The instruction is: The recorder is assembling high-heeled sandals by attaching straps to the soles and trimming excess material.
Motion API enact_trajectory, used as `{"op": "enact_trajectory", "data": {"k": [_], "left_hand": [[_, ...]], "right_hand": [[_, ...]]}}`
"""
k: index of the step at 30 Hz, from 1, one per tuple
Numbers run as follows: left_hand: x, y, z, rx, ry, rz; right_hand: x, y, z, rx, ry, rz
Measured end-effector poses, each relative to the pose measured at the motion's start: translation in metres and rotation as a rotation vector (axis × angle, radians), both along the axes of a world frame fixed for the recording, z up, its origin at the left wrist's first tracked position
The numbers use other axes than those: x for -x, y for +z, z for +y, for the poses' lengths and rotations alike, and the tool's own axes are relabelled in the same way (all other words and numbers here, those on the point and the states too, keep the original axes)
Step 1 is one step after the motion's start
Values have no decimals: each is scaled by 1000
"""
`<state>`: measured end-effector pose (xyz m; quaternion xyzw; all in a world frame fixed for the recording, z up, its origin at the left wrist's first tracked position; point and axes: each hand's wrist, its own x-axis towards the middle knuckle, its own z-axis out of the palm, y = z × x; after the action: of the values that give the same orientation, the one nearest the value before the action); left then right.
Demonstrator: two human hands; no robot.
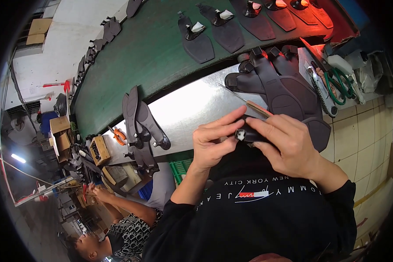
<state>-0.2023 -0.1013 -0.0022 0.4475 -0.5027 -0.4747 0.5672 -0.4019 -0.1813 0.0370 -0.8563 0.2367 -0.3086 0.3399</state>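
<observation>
A long green conveyor belt runs past my place in the workshop, with cream tiles on my right and a co-worker in a patterned black-and-white shirt at lower left. Dark sandal soles lie along the belt's far side, several topped with small white pieces; those toward the right glow red under a light. Between the belt and me is a shiny metal desk.

Close before my black top, I hold a small dark sandal part with a whitish end in both hands. My left hand has fingers and thumb close together around that end; my right hand pinches the other side, fingers curled. A thin pointed tool with a wooden handle sticks out past my right fingers; whether I grip it I cannot tell.

Just beyond my right hand is a pile of dark soles, with green-handled scissors beside it. Left along the desk are more dark soles, orange-handled pliers and a wooden box.
</observation>
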Motion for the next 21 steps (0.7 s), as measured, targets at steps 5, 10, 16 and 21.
{"op": "enact_trajectory", "data": {"k": [5,10,16,21], "left_hand": [[5,1,0,-286,-4,216],[7,-4,1,-287,16,207],[10,-2,3,-337,40,238],[9,-3,2,-368,44,164]], "right_hand": [[-2,-19,-8,-291,-9,-99],[-2,-29,-7,-413,12,-113],[-1,-28,-6,-208,41,5],[-2,-31,-13,-22,139,43]]}}
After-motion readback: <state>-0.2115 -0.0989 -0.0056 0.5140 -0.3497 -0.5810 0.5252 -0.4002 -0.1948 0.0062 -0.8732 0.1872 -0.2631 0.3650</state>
